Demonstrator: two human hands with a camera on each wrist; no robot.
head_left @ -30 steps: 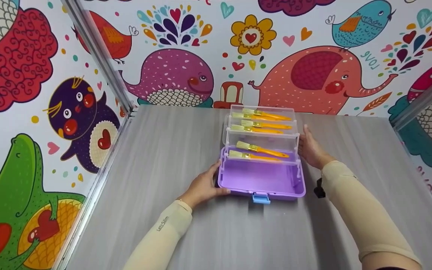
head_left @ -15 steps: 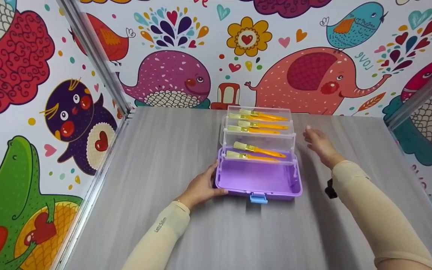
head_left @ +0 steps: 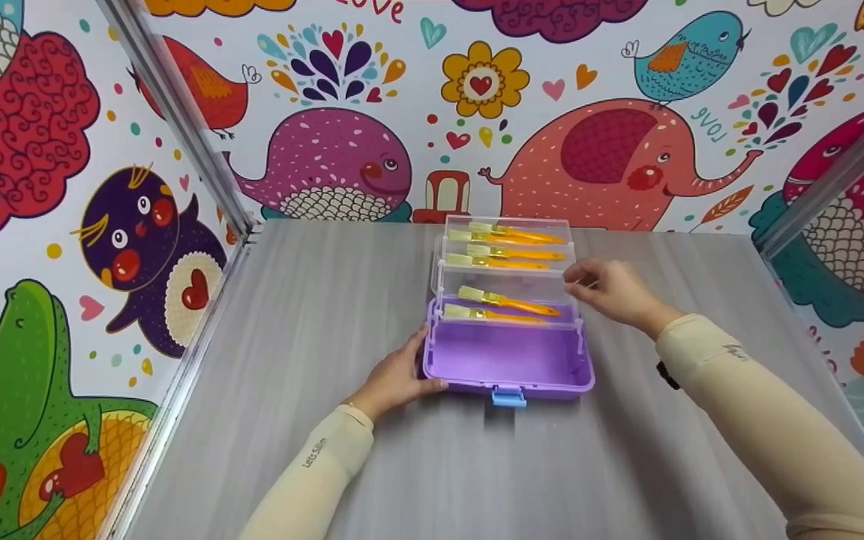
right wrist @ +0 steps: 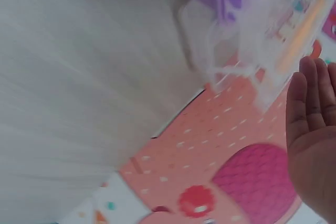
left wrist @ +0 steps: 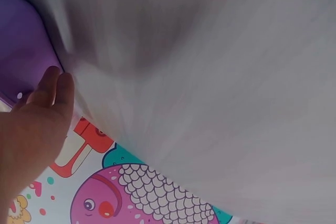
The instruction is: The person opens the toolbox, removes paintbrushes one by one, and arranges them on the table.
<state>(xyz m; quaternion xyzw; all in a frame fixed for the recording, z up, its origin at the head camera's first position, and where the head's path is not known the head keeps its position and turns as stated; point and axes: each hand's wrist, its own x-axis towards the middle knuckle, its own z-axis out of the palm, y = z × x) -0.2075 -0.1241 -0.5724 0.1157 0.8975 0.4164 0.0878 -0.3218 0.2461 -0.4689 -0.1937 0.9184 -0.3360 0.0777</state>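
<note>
A purple storage box [head_left: 507,360] with a blue latch [head_left: 509,398] stands open on the table, its clear tiered trays [head_left: 507,282] unfolded at the back. Several paintbrushes with orange handles lie in the trays, such as the front paintbrush [head_left: 508,301]. My left hand [head_left: 396,381] holds the box's front left corner, thumb at the front rim and fingers along the left side; its fingers touch the purple wall [left wrist: 23,45] in the left wrist view. Beside the trays' right edge is my right hand [head_left: 616,292], holding nothing; in the right wrist view its fingers [right wrist: 312,95] look nearly straight.
The grey wood-grain table [head_left: 312,315] runs back to a wall printed with cartoon animals [head_left: 582,165]. A similar printed side panel [head_left: 139,247] meets the table at the left along a metal rail [head_left: 177,127].
My right hand has moved away from the box's right side, then up and back in toward the trays' right edge. My left hand keeps its hold on the box.
</note>
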